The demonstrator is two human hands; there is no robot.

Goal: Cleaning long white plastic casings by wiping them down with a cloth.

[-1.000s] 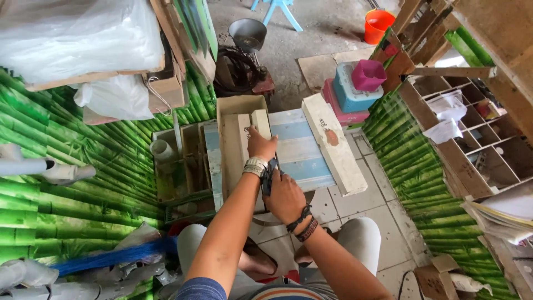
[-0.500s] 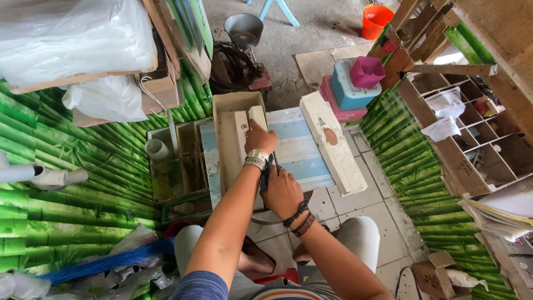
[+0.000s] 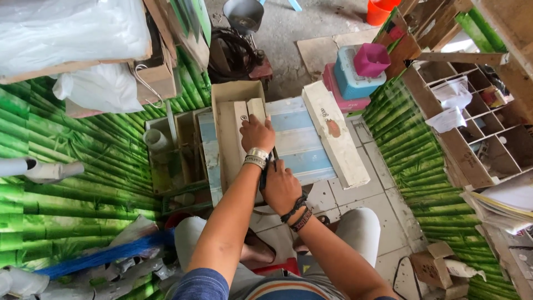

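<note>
While the left hand point(image 3: 257, 135) lies flat, fingers pressed on the pale wooden block point(image 3: 240, 133) at frame centre, the right hand point(image 3: 281, 188) sits just below it, curled around a dark thin tool point(image 3: 265, 173). Block's long axis runs up-frame, away from both hands, on the blue-white board point(image 3: 297, 139). Left hand is nearer.
</note>
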